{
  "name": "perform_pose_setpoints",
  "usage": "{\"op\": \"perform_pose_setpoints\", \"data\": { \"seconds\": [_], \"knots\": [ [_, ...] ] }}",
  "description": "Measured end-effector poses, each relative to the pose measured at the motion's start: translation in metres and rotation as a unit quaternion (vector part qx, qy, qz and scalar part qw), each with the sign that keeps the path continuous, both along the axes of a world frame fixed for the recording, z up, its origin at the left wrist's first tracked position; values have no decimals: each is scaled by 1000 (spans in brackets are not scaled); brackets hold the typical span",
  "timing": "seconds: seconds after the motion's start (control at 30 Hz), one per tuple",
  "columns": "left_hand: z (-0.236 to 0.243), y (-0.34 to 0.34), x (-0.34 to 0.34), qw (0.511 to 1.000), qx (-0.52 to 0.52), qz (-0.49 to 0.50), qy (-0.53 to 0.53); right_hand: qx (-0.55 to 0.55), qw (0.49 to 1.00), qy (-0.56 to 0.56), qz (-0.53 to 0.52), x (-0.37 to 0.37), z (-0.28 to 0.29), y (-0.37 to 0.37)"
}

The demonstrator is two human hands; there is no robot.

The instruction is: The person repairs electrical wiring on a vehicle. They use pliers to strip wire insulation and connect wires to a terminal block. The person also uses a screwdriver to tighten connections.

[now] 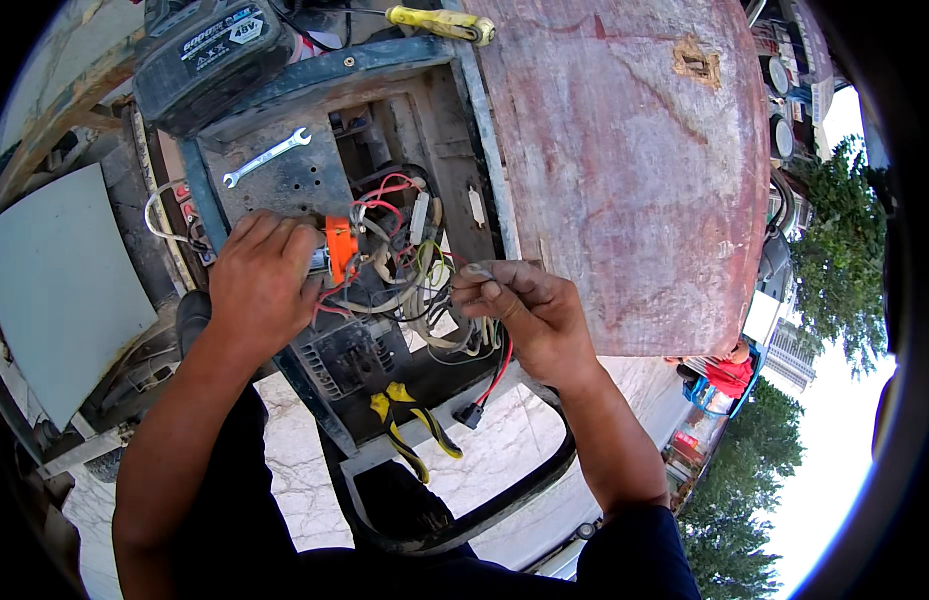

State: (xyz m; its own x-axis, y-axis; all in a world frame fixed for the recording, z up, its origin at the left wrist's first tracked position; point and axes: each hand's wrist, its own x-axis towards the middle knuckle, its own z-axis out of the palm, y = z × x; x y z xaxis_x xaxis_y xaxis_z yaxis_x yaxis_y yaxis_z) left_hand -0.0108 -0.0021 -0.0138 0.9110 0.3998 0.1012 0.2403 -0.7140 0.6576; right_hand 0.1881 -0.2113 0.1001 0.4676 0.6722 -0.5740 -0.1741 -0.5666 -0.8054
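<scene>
My left hand (262, 280) is curled round a part with an orange end (341, 250), inside an open metal frame (479, 130); the rest of that part is mostly hidden by my fingers. My right hand (529, 315) pinches a small greyish piece (475, 271) between thumb and fingertips; its kind cannot be made out. Between the hands lies a tangle of wires (404, 270), red, black, white and yellow-green. A pale connector block (419, 217) sits among them. An open-ended wrench (267, 158) rests on the dark plate beyond my left hand.
Yellow-and-black pliers (404, 420) lie at the frame's near edge, beside a black plug (470, 413) on red and black leads. A black battery pack (219, 60) and a yellow-handled screwdriver (442, 22) are at the far side. A worn reddish panel (624, 180) extends right.
</scene>
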Motion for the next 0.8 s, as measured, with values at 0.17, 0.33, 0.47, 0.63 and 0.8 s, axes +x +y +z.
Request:
{"op": "perform_pose_setpoints", "data": {
  "seconds": [0.17,0.33,0.47,0.63,0.8],
  "knots": [
    [-2,-1,-2,1000,19,4,-2,15,946,-246,209,3,2,14],
    [2,1,-2,1000,21,5,0,16,943,-253,213,-10,-1,61],
    [0,0,-1,1000,23,10,-12,-3,897,-348,272,-7,-17,85],
    [-1,0,-2,1000,29,4,-10,45,857,-427,285,-8,-31,92],
    [0,-1,-2,1000,20,1,7,44,856,-436,276,-9,-36,92]
  ]
}}
